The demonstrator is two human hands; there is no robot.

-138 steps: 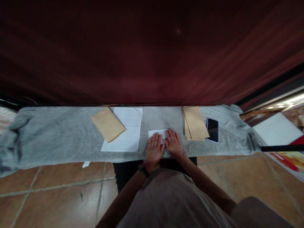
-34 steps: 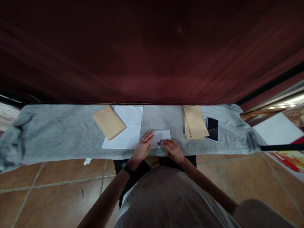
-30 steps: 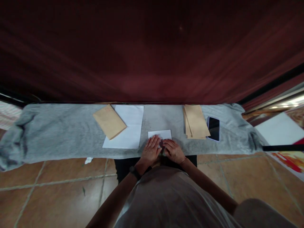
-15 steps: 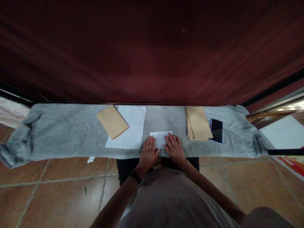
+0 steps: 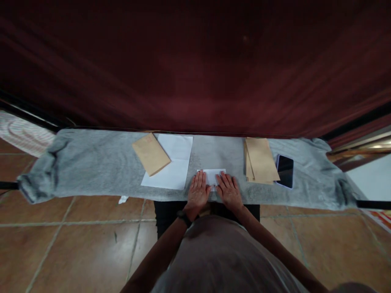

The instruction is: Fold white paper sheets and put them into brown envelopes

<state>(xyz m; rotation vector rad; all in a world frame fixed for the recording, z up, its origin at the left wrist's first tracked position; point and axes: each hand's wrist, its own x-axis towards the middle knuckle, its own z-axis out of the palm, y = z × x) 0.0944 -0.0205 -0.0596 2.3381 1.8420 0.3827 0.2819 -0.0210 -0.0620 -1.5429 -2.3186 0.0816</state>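
While both of the wearer's bare hands lie palm down at the middle of the near edge of a narrow table draped in grey cloth, a small white folded paper rests flat beneath them, close to that edge. The left hand, with a dark watch on its wrist, covers the paper's left part, its fingers straight and narrowly set. The right hand presses on the right part, its fingers stretched out and slightly spread. The thumbs point toward each other, and neither hand grips anything.

Toward the table's left end, a larger white sheet spans most of the depth between far and near edges. A brown envelope lies slantwise across its left side, one corner near the far edge.

Right of the hands is an uneven stack of brown envelopes, reaching to the far edge. Just beside it, nearer the table's right end, lies a phone with a dark screen and pale purple rim. A dark red panel rises behind the far edge.
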